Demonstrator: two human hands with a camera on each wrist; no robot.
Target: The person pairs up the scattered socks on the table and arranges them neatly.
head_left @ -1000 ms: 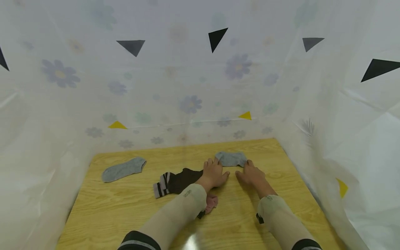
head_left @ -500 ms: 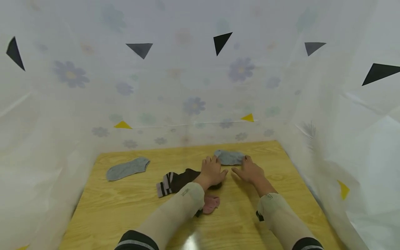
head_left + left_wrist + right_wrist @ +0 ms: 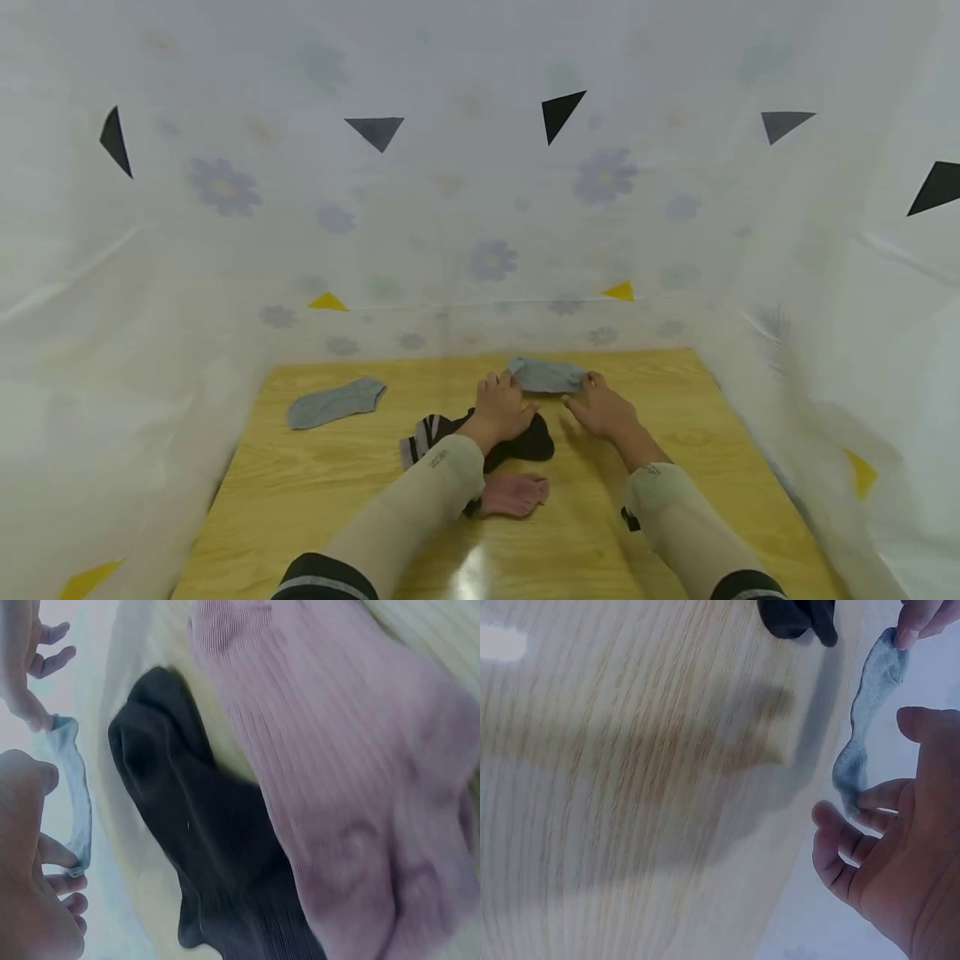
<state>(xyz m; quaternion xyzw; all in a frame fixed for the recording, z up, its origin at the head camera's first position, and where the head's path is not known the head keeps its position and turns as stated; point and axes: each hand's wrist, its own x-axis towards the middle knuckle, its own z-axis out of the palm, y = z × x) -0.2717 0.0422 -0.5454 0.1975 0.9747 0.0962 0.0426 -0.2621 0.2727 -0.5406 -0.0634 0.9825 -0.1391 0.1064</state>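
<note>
A light grey ankle sock (image 3: 550, 377) stretches between my two hands near the back of the table. My left hand (image 3: 501, 410) pinches its left end between the fingers. At the other end, my right hand (image 3: 606, 410) pinches the sock with its fingertips, and its thumb stands apart. Both wrist views show the sock (image 3: 862, 712) hanging as a narrow, slightly sagging strip against the white backdrop. Under my left wrist lie dark socks (image 3: 537, 440) with striped cuffs, partly covered by the arm. A pink ribbed sock (image 3: 516, 495) lies nearer, beside my left sleeve.
Another grey ankle sock (image 3: 337, 403) lies flat at the left of the wooden table (image 3: 300, 500). A white flowered curtain (image 3: 450, 208) encloses the back and sides. Light glares on the table's front part.
My hands and the grey sock have shifted slightly toward the table's back edge and left. More of the dark and pink socks shows beside my left arm. The head view has turned left.
</note>
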